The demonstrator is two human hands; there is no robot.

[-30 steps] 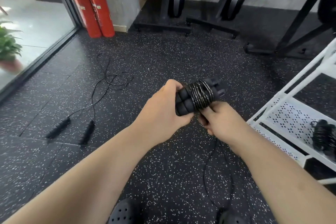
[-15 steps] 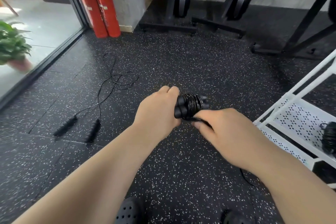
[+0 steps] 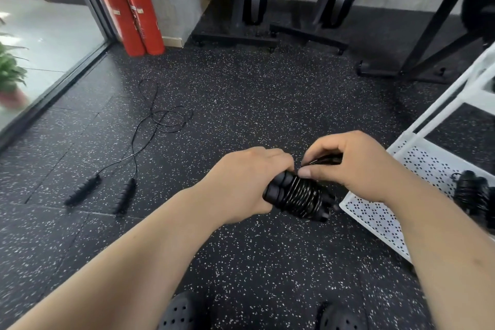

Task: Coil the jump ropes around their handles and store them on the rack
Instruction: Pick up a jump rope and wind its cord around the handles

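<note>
My left hand (image 3: 241, 185) grips the two black foam handles of a jump rope (image 3: 297, 195), with its cord wound in shiny coils around them. Just above the coils, my right hand (image 3: 353, 166) pinches the last stretch of cord between thumb and fingers. A second jump rope (image 3: 128, 174) lies uncoiled on the floor to the left, its handles side by side and its cord looping away from me. On the white perforated rack shelf (image 3: 375, 217) at the right sits a coiled rope (image 3: 471, 195).
Two red fire extinguishers (image 3: 134, 13) stand by the glass door at the far left. Black exercise machines (image 3: 251, 0) and a black frame line the back wall. My two black clogs (image 3: 182, 313) show at the bottom edge. The floor is speckled black rubber.
My right hand has risen from under the handles to above the coils, bringing the cord up with it. The loose cord that hung toward the floor is gone from view. The bundle now sits lower and nearer the rack.
</note>
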